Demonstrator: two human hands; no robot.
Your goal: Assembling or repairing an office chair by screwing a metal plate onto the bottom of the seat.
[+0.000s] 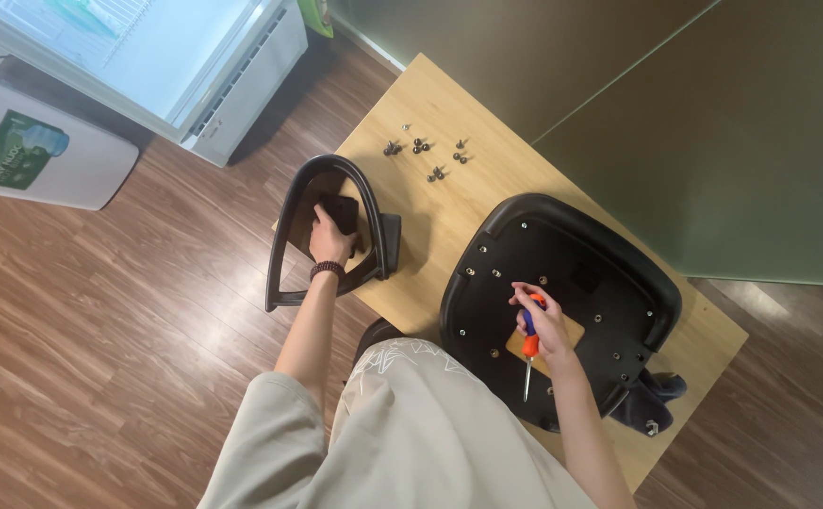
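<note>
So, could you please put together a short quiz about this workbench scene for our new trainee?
1. Which hand holds the screwdriver?
2. True or false: the screws lie in a loose group on the table, apart from both hands.
3. What does the left hand rest on: A) the seat shell, B) the armrest, C) the floor?

Key
1. The right hand; its fingers wrap the orange and blue handle, tip pointing toward the person, over the upturned black seat shell.
2. True.
3. B, the black looped armrest at the table's edge.
</note>
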